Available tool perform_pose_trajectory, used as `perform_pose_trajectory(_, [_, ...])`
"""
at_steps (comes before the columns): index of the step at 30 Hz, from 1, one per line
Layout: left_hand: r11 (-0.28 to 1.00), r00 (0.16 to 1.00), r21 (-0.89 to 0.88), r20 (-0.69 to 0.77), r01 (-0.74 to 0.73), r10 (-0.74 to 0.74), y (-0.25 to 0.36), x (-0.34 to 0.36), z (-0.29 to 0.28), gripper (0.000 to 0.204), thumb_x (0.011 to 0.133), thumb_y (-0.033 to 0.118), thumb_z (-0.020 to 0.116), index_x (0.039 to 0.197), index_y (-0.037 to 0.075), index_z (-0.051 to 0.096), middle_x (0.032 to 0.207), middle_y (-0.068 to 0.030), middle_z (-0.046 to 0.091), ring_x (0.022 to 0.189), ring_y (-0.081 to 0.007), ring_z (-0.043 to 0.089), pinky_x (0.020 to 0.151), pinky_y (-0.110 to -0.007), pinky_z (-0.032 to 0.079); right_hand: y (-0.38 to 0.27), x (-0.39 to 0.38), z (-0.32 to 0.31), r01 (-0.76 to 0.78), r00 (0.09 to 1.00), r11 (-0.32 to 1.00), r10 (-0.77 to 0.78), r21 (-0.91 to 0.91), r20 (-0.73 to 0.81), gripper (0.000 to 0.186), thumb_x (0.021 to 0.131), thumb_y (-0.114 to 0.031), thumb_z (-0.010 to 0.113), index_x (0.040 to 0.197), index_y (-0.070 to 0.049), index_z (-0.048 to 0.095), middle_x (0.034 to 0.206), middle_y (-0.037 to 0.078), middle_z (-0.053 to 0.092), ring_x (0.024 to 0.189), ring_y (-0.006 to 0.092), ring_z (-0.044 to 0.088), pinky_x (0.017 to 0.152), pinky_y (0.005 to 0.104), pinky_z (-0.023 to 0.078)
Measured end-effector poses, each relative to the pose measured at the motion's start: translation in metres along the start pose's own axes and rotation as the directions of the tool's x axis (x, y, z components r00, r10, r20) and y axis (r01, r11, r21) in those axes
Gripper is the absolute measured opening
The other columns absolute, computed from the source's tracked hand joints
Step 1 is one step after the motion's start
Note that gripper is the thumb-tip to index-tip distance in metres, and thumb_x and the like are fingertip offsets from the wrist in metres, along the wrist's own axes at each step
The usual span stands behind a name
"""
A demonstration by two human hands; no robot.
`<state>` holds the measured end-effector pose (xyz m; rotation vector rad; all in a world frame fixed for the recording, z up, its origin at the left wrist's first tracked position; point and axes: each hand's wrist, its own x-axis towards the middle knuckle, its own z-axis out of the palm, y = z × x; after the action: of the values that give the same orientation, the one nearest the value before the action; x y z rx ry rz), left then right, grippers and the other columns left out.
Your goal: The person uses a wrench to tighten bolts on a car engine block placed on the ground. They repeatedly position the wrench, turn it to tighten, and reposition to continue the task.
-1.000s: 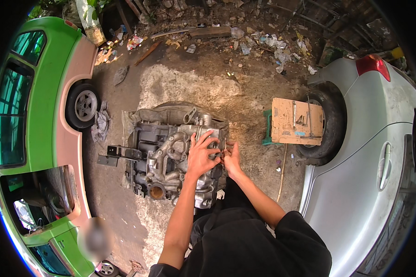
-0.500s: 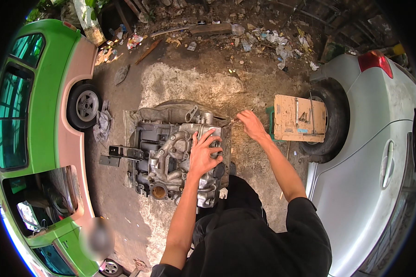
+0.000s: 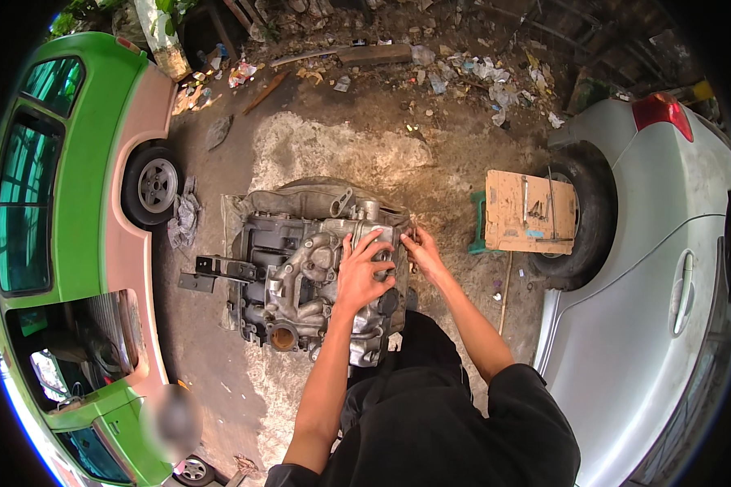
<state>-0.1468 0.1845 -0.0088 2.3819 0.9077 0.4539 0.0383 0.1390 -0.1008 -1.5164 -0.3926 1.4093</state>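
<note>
A grey metal car engine [image 3: 300, 260] rests in front of me on a dirty tyre-like ring [image 3: 300, 188], its pipes and castings facing up. Spread fingers of my left hand [image 3: 362, 274] lie on the engine's right part, holding nothing loose. At the engine's right edge, my right hand [image 3: 422, 255] has its fingertips pinched together against the side. What sits between them is too small and partly hidden to name. A flat dark metal bracket [image 3: 218, 272] sticks out from the engine's left side.
To the right, a cardboard sheet [image 3: 508, 215] with several metal tools lies on a green stool [image 3: 478, 223] beside a silver car [image 3: 625, 268]. On the left stands a green and pink van [image 3: 97, 162]. Litter [image 3: 495, 81] covers the far ground, and a crumpled cloth [image 3: 184, 215] lies near the van's wheel.
My right hand has come down and left, from just off the engine's upper right corner to its right edge. My left hand stays on the engine.
</note>
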Motion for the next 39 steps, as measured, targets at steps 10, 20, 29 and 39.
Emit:
perform_pose_trajectory(10, [1.0,1.0,0.02,0.019,-0.004,0.004,0.001,0.002,0.001,0.02,0.066,0.017,0.084,0.085,0.02,0.085,0.126,0.0081,0.068,0.147,-0.0174,0.046,0.127,-0.061,0.022,0.015,0.011,-0.016,-0.003,0.988,0.993,-0.015,0.118,0.152,0.01,0.105,-0.017,0.068,0.111,-0.012,0.06,0.087,-0.004,0.06,0.07,0.0066,0.05,0.059,0.0263,0.041])
perform_pose_trajectory(20, [0.999,1.0,0.026,0.018,0.02,-0.021,0.002,0.001,0.002,0.018,0.066,0.018,0.083,0.084,0.019,0.085,0.125,0.0079,0.068,0.148,-0.0166,0.045,0.128,-0.062,0.022,0.009,0.009,-0.041,0.017,0.986,0.999,-0.009,-0.045,0.166,0.007,0.107,-0.013,0.064,0.112,-0.01,0.06,0.091,-0.002,0.06,0.071,0.0076,0.05,0.06,0.0266,0.042])
perform_pose_trajectory(29, [1.0,1.0,0.02,0.023,0.006,-0.007,0.0,0.0,0.002,0.017,0.067,0.017,0.083,0.084,0.018,0.085,0.125,0.0078,0.068,0.148,-0.018,0.045,0.128,-0.063,0.021,0.021,0.011,-0.041,-0.223,0.944,0.886,0.093,0.407,0.316,0.014,0.11,-0.019,0.061,0.115,-0.006,0.061,0.095,0.006,0.061,0.062,0.0068,0.044,0.058,0.0247,0.039])
perform_pose_trajectory(39, [0.933,0.968,0.324,0.24,-0.155,0.077,0.017,0.014,-0.001,0.026,0.079,0.02,0.078,0.103,0.01,0.077,0.133,0.0005,0.064,0.154,-0.0212,0.037,0.134,-0.054,0.012,0.03,0.019,-0.036,-0.29,0.933,0.807,0.121,0.513,0.338,0.015,0.111,-0.018,0.056,0.107,-0.004,0.061,0.088,0.007,0.058,0.058,0.0081,0.04,0.058,0.0279,0.037])
